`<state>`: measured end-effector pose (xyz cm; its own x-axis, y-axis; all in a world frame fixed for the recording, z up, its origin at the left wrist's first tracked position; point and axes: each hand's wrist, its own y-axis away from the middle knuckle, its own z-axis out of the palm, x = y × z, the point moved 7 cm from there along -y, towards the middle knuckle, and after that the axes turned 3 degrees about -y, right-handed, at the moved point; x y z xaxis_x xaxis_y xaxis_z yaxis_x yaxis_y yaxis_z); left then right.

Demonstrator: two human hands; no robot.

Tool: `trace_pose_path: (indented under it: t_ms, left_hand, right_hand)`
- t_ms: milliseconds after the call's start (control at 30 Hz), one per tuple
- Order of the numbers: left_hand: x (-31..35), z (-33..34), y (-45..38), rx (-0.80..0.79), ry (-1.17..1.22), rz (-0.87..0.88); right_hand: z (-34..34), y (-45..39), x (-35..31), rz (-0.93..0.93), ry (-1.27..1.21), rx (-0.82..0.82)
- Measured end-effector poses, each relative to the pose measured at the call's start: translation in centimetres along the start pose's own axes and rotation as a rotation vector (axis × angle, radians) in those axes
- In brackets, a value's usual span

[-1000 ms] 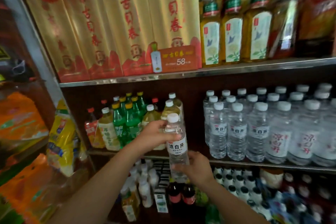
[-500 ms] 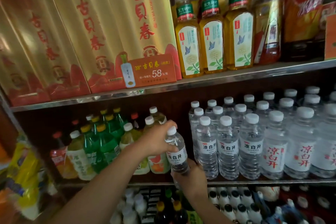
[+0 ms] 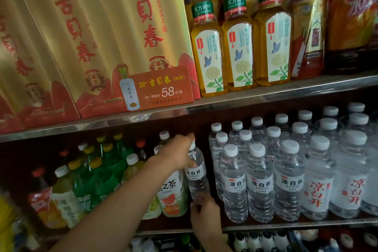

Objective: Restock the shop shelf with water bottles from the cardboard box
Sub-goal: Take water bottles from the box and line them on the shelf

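A clear water bottle (image 3: 196, 176) with a white cap and white label is held upright inside the middle shelf (image 3: 286, 224), in the gap left of the stocked water bottles (image 3: 263, 178). My left hand (image 3: 179, 154) grips its neck and cap from above. My right hand (image 3: 204, 214) holds its base from below. The cardboard box is out of view.
Left of the gap stand tea and green soft-drink bottles (image 3: 98, 172). The shelf above carries gold gift boxes (image 3: 98, 32), an orange price card (image 3: 159, 88) and yellow tea bottles (image 3: 237, 37). More bottles fill the lower shelf (image 3: 266, 239).
Both hands have carried the bottle up and further into the shelf gap, close beside the water row. The camera has moved nearer to the shelf.
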<state>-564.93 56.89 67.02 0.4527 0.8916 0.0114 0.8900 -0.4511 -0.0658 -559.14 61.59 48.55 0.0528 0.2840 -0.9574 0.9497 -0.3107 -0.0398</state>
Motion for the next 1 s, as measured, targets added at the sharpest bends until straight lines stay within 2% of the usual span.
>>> trace_pose_path:
  t_ms: [467, 767, 1000]
  left_hand:
    - [0.3, -0.1, -7.2, 0.047, -0.017, -0.023]
    - [0.4, -0.1, -6.2, 0.027, -0.067, -0.023]
    - [0.1, -0.8, -3.5, 0.024, -0.057, -0.048]
  right_hand:
    - [1.5, -6.0, 0.1, 0.079, -0.019, -0.035]
    - [1.0, -4.9, -0.3, 0.041, -0.021, -0.07]
    - [-0.4, -3.0, -1.3, 0.051, 0.086, -0.179]
